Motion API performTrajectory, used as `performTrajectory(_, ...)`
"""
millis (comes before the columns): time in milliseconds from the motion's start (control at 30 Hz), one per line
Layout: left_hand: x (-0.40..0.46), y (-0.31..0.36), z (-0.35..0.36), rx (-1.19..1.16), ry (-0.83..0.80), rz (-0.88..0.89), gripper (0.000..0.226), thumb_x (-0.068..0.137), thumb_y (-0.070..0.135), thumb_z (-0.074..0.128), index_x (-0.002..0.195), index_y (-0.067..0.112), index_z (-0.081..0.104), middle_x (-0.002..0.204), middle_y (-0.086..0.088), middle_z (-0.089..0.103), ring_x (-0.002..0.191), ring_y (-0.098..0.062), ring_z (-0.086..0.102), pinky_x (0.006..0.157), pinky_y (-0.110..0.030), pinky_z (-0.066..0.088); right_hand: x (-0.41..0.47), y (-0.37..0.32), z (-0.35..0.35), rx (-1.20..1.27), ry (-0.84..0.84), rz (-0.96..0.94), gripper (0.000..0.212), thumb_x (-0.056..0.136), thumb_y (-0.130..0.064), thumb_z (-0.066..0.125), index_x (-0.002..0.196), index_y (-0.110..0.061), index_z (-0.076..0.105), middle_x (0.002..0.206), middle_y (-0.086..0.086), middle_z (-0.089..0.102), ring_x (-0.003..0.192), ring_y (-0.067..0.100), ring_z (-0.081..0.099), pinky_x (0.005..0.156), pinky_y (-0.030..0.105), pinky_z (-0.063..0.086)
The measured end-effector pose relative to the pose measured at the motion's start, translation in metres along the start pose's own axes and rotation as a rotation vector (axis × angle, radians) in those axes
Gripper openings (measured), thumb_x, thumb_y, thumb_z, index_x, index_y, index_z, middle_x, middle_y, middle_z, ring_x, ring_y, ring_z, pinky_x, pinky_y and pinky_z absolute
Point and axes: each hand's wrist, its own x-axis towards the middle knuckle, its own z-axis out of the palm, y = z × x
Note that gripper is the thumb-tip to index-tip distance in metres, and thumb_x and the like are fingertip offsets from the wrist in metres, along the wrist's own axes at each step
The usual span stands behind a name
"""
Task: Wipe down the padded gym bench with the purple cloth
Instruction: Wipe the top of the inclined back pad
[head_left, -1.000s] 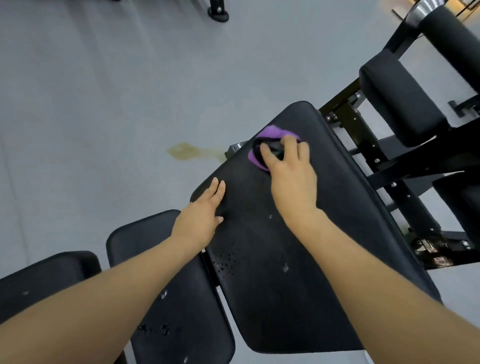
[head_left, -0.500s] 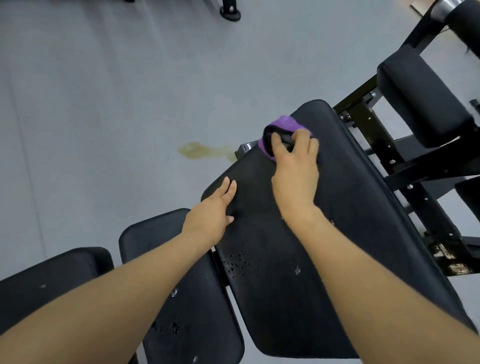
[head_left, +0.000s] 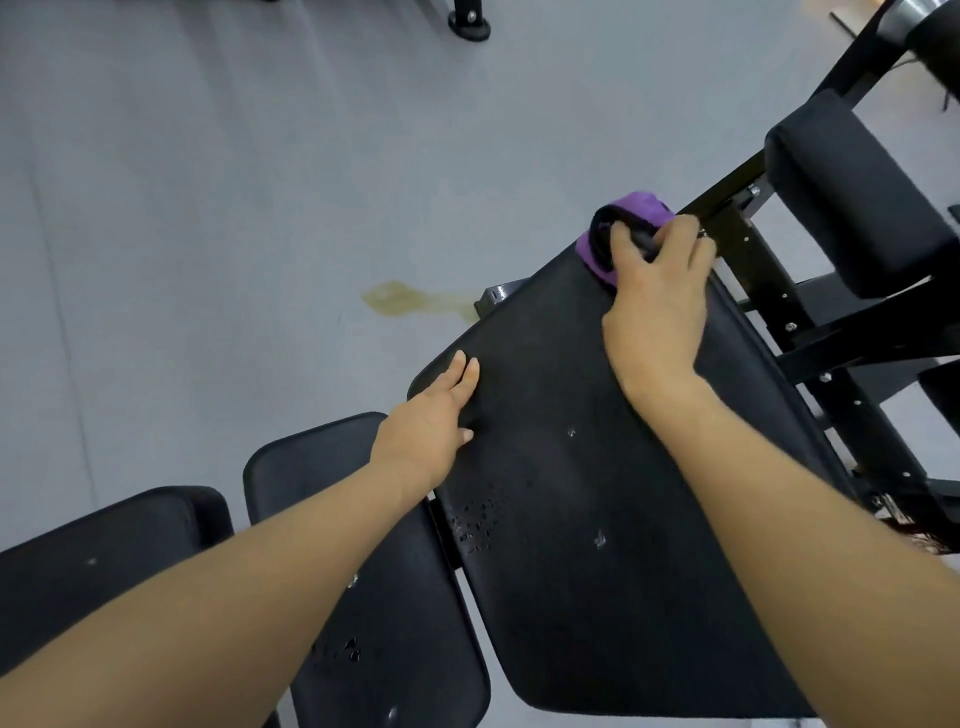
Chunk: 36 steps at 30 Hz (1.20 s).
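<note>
Both forearms are bare, no sleeves, left hand (head_left: 434, 423) ringless.

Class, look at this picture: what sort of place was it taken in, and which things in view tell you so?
Most likely a gym. A large padded bench sits on a black metal frame, another black pad is mounted beyond it, and the grey floor looks like gym flooring. The right hand wipes the bench with a purple cloth.

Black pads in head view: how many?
5: large backrest pad under both hands, seat pad beside it, another pad bottom left, upright pad right, roller pad top right. More may be hidden.
</note>
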Motion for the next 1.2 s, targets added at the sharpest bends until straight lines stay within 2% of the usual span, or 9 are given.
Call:
performTrajectory(167,0.002,0.0,0.0,-0.007,0.019,0.013,0.077,0.092,0.023,0.057,0.15,0.035,0.008,0.155,0.023,-0.006,0.12,-0.022,0.053,0.08,-0.035,0.052,-0.076,-0.051,0.024,0.1,-0.151,-0.243,0.053,0.062,-0.003,0.075,0.113,-0.013,0.065,0.104,0.017,0.052,0.088,0.033,0.052,0.053,0.032,0.05)
performTrajectory(267,0.002,-0.001,0.0,-0.015,0.019,0.012,0.078,0.091,0.021,0.057,0.15,0.037,0.007,0.155,0.024,-0.005,0.122,-0.023,0.051,0.081,-0.036,0.051,-0.072,-0.041,0.015,0.067,-0.213,-0.342,0.057,0.054,0.001,0.074,0.109,-0.014,0.069,0.1,0.018,0.059,0.082,0.035,0.058,0.045,0.029,0.048)
performTrajectory(367,0.0,0.002,-0.001,-0.003,0.007,-0.005,0.074,0.094,0.021,0.053,0.15,0.034,0.005,0.156,0.021,-0.007,0.122,-0.02,0.05,0.081,-0.034,0.051,-0.041,-0.009,-0.001,0.037,-0.187,-0.295,0.055,0.069,0.005,0.058,0.121,-0.014,0.061,0.113,0.021,0.052,0.096,0.041,0.05,0.055,0.037,0.049)
performTrajectory(500,0.001,0.0,-0.001,0.001,-0.001,0.006,0.074,0.095,0.022,0.052,0.15,0.034,0.003,0.155,0.022,-0.008,0.119,-0.02,0.052,0.08,-0.035,0.053,-0.01,0.022,-0.013,0.027,0.01,-0.028,0.056,0.08,0.006,0.053,0.132,-0.015,0.051,0.123,0.019,0.041,0.108,0.036,0.04,0.074,0.037,0.045)
performTrajectory(633,0.0,-0.001,0.0,0.006,0.014,0.002,0.073,0.094,0.024,0.053,0.15,0.034,0.006,0.155,0.023,-0.007,0.119,-0.021,0.053,0.082,-0.037,0.052,-0.056,-0.019,0.01,0.106,-0.073,-0.122,0.048,0.077,-0.007,0.043,0.123,-0.012,0.057,0.112,0.021,0.047,0.093,0.037,0.046,0.068,0.038,0.047)
performTrajectory(800,0.002,0.0,-0.003,-0.027,-0.002,0.015,0.072,0.091,0.019,0.057,0.149,0.036,0.016,0.155,0.024,-0.006,0.122,-0.022,0.051,0.084,-0.038,0.052,-0.095,-0.037,0.021,0.148,-0.211,-0.329,0.056,0.059,0.004,0.072,0.111,-0.013,0.066,0.1,0.014,0.053,0.086,0.028,0.046,0.046,0.027,0.047)
performTrajectory(900,-0.001,0.002,-0.002,-0.003,0.0,0.002,0.074,0.094,0.02,0.053,0.15,0.032,0.006,0.156,0.021,-0.009,0.123,-0.02,0.05,0.084,-0.036,0.052,-0.064,-0.012,0.004,0.068,-0.219,-0.295,0.057,0.067,0.008,0.069,0.12,-0.011,0.061,0.109,0.02,0.052,0.092,0.036,0.051,0.053,0.032,0.046)
performTrajectory(1033,-0.001,0.001,-0.002,0.012,0.005,0.017,0.073,0.096,0.023,0.05,0.15,0.033,0.002,0.155,0.022,-0.009,0.117,-0.018,0.053,0.078,-0.034,0.053,-0.016,0.017,-0.01,0.026,-0.013,-0.054,0.056,0.08,0.009,0.053,0.132,-0.012,0.049,0.123,0.021,0.041,0.107,0.037,0.041,0.069,0.033,0.04)
performTrajectory(1200,-0.005,-0.004,-0.001,0.022,0.054,0.048,0.072,0.095,0.029,0.05,0.15,0.034,0.004,0.155,0.024,-0.008,0.116,-0.016,0.053,0.071,-0.031,0.051,-0.066,-0.026,0.013,0.052,-0.063,-0.066,0.05,0.079,-0.006,0.036,0.125,-0.012,0.055,0.113,0.023,0.048,0.094,0.038,0.046,0.07,0.039,0.048)
